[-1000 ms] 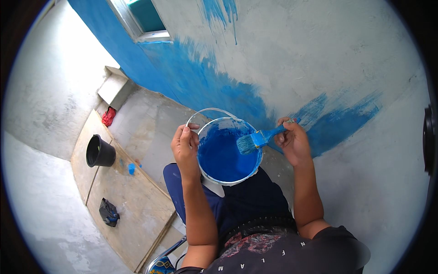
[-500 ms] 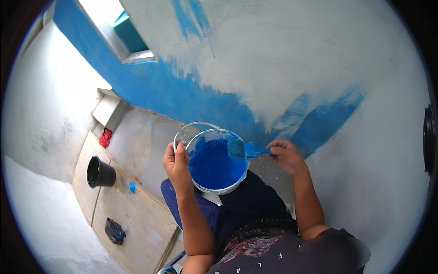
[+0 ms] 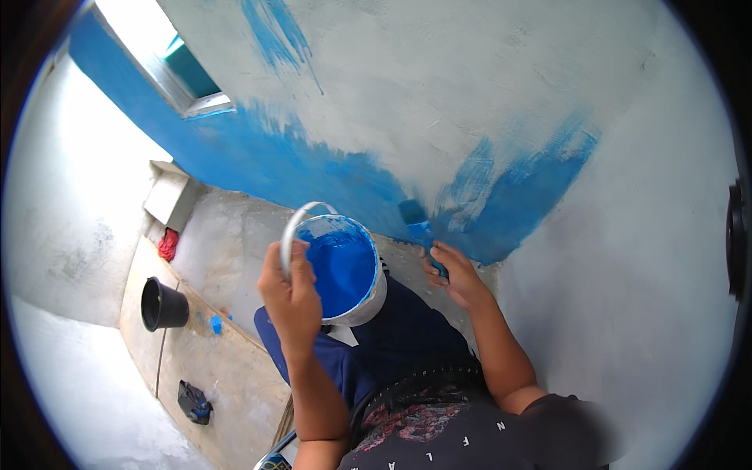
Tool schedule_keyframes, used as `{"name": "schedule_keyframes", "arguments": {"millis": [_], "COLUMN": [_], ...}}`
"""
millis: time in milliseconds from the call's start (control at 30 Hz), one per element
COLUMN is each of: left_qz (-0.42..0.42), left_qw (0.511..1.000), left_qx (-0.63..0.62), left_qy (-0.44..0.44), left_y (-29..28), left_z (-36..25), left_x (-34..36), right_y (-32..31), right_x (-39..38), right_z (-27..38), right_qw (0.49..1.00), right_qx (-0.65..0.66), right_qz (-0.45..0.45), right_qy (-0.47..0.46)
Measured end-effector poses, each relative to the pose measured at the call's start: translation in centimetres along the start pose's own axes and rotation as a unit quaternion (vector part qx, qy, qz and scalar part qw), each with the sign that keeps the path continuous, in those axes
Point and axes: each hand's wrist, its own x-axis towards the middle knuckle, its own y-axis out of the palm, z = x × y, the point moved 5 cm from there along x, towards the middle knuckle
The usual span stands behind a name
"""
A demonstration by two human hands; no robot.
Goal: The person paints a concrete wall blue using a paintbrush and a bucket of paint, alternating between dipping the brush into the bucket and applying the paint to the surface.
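Observation:
My left hand (image 3: 291,286) is closed on the white handle of a paint bucket (image 3: 366,309), whose rim lies beside the fingers. Blue paint (image 3: 338,270) fills part of the bucket and smears its inner wall. In my right hand (image 3: 457,272) I grip a paintbrush (image 3: 421,231) by its blue handle. Its bristles, wet with blue, point up and away from me, right of the bucket and in front of the wall (image 3: 501,70). Whether the bristles touch the wall I cannot tell. A blue painted band (image 3: 345,184) runs along the wall's lower part, with streaky edges.
A window opening (image 3: 188,74) is at the upper left. On the left, a black bucket (image 3: 166,304), a dark bag-like bundle (image 3: 194,402) and a blue paint spot (image 3: 216,324) are on a tan board surface (image 3: 227,376). A red cloth (image 3: 168,244) lies near a pale block (image 3: 169,194).
The brush has left the bucket's rim and swung up toward the wall, its bristles now pointing away from me. My left hand has tilted the bucket's handle slightly; the view has shifted right.

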Motion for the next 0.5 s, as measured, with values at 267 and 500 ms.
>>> {"name": "schedule_keyframes", "arguments": {"millis": [267, 500], "left_qz": [0.056, 0.086], "left_qw": [0.992, 0.982], "left_qx": [-0.061, -0.105], "left_qy": [-0.095, -0.131], "left_y": [2.9, 5.4], "left_z": [-4.4, -5.6], "left_x": [2.9, 3.2], "right_y": [-4.5, -13.5], "right_x": [-0.8, -0.4], "right_z": [1.1, 0.5], "right_qw": [0.998, 0.987], "right_qx": [0.020, 0.058], "right_qz": [-0.030, -0.138], "right_qy": [-0.042, -0.061]}}
